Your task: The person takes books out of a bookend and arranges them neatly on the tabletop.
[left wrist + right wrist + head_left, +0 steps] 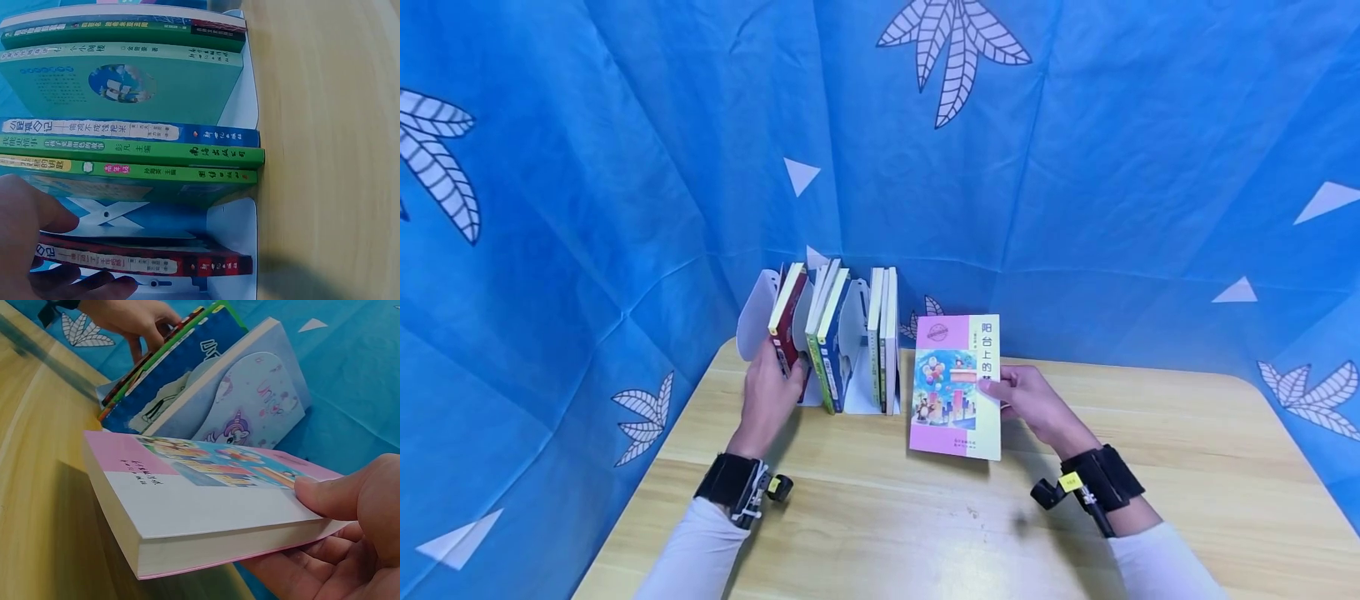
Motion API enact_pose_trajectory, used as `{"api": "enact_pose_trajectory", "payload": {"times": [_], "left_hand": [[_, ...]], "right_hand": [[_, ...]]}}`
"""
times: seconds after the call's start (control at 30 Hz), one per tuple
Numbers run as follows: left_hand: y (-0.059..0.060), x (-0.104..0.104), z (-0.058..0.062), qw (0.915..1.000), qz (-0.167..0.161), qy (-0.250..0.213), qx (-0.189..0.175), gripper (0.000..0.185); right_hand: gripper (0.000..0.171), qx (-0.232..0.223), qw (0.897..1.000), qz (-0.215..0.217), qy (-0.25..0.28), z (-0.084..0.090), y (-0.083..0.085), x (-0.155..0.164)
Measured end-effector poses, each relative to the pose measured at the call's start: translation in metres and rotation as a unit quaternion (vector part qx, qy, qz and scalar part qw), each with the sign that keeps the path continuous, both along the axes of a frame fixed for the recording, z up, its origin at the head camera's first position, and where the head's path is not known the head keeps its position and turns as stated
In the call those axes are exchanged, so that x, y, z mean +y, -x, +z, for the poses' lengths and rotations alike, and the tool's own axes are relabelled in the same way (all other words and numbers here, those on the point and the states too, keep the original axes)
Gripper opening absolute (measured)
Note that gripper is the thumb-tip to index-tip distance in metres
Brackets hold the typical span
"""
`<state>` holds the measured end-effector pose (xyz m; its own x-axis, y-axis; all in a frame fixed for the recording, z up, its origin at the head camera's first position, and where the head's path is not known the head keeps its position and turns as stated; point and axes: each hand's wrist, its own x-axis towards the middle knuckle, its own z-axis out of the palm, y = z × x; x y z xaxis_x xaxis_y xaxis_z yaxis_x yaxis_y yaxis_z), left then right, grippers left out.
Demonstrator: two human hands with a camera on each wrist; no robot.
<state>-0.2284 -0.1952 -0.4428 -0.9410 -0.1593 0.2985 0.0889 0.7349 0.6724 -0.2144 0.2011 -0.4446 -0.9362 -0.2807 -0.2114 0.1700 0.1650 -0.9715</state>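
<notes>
Pink-and-cream paperback (956,387) is standing tilted above the wooden table (1150,467), with the right hand (1033,404) pinching its right edge, thumb on the cover. Farther back, the left hand (769,392) is gripping a dark red book (786,325) in the white book rack (857,333).

The person wears long white sleeves (700,546) that cover both forearms and end just before the wrists. Around each wrist there is a wide black strap (724,481), and a small black camera with a round lens (780,487) is fixed on it; the left one also has some white and grey hardware beside it. The strap (1105,477) of the right wrist carries a small yellow label (1070,481) and a short black stalk with the camera (1043,493) at its end. Both hands are bare.
</notes>
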Motion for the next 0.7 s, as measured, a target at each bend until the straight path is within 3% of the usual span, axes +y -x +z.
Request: {"api": "enact_pose_trajectory", "payload": {"times": [0.7], "left_hand": [[0.004,0.002,-0.01,0.9998,-0.003,0.014,0.014,0.048]], "right_hand": [[0.042,-0.025,1.0,0.006,-0.018,-0.007,0.014,-0.008]]}}
